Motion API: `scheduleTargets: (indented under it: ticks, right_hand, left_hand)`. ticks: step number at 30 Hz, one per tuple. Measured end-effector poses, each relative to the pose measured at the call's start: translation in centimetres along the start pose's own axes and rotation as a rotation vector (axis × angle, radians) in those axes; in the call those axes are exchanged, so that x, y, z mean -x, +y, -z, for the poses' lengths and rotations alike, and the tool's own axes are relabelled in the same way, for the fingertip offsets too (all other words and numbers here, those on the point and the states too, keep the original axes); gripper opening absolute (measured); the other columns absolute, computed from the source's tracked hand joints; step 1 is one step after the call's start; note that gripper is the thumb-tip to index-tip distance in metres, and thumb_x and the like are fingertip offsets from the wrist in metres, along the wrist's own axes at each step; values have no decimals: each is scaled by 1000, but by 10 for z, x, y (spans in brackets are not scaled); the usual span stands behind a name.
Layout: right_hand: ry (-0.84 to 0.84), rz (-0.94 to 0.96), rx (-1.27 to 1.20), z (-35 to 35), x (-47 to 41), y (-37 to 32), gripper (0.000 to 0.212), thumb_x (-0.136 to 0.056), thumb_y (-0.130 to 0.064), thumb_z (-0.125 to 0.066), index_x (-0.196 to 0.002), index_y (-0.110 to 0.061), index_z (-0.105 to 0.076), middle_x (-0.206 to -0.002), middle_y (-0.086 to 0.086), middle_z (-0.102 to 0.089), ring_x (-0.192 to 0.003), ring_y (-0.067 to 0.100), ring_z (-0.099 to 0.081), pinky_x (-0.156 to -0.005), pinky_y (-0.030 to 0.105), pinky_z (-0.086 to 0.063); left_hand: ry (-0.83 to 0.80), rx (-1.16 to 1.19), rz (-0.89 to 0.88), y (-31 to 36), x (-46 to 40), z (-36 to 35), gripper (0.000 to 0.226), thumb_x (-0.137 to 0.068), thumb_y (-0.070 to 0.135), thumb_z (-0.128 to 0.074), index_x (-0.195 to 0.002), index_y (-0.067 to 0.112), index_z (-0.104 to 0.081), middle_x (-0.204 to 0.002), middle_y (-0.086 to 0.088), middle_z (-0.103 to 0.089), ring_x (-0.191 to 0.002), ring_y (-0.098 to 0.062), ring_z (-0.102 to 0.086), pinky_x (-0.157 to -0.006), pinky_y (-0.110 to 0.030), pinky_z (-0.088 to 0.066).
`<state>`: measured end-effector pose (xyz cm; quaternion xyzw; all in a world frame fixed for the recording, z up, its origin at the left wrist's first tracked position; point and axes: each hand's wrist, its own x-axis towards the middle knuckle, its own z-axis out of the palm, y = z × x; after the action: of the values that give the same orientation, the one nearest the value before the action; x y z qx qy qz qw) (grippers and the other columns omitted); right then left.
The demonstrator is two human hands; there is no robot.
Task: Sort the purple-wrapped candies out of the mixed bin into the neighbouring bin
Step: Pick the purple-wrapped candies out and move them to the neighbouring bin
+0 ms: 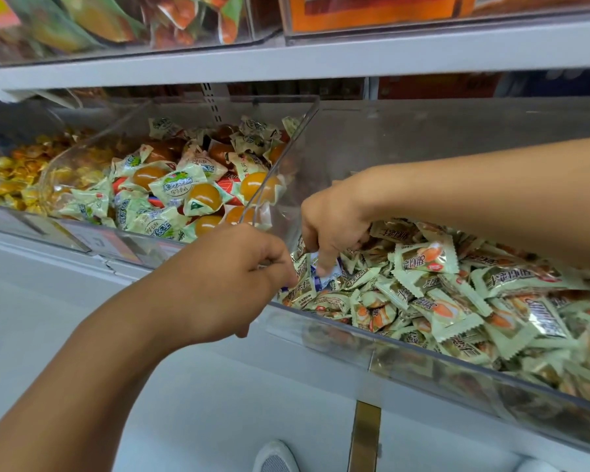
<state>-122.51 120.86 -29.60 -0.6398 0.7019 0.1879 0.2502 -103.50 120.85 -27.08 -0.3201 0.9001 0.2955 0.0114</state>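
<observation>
My left hand [239, 281] at the near rim of the mixed bin [406, 338], fingers curled, whether it holds anything I cannot tell, my right hand [334, 226] pinching a purple-wrapped candy [324, 272] among pale green wrappers, neighbouring bin [280, 155] beyond.

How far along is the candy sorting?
Hard to say what is done: the neighbouring bin shows pale green and orange candies, no clearly purple ones. In hand: the right hand digs at a purple-and-white candy in the mixed bin; the left hand reaches in beside it. How many more lie buried is unclear.
</observation>
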Motion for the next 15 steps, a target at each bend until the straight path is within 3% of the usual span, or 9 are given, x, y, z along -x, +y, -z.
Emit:
scheduleTargets:
  ticks: [2,4,8,12,15]
  right_hand:
    - [22,18,220,-4,4,-9,54,-77,-60,-75,-93,-9,-68,-83,2,-68,-73,18,-65,-65,28,-55]
    - [134,30,371,-8,5,-16,52,-76,-57,-77,-74,-9,-56,-70,-2,-55,-62,15,-54,-51,23,-43]
    - [216,46,453,-8,2,-18,47,-75,-53,-81,-78,-11,-59,-67,-6,-51,-60,13,-50,-42,22,-33]
    - [164,65,278,-1,1,1,39,-79,-45,-80,-88,-8,-70,-61,-5,-54,-52,10,-47,-44,20,-35]
    - [150,67,0,2,7,24,40,-76,-32,-86,-93,-1,-66,-58,2,-66,-48,16,-58,-58,28,-53]
  left_hand:
    - [-8,-14,-3,1,0,0,28,-99,22,-49,-81,25,-70,-47,6,-54,-44,-19,-64,-57,-37,-56]
    - [-16,-38,-6,3,-1,0,28,-100,23,-49,-81,26,-69,-47,7,-56,-43,-17,-64,-58,-36,-55]
    - [-18,-52,-9,5,-2,0,28,-100,23,-48,-81,27,-69,-45,11,-56,-44,-16,-64,-56,-33,-52]
    - [5,-29,-26,3,-3,0,27,-99,23,-49,-81,28,-68,-42,9,-53,-44,-16,-63,-53,-29,-50]
    - [18,-27,-31,1,-3,-1,26,-99,23,-51,-80,28,-68,-44,11,-54,-43,-16,-63,-53,-28,-49]
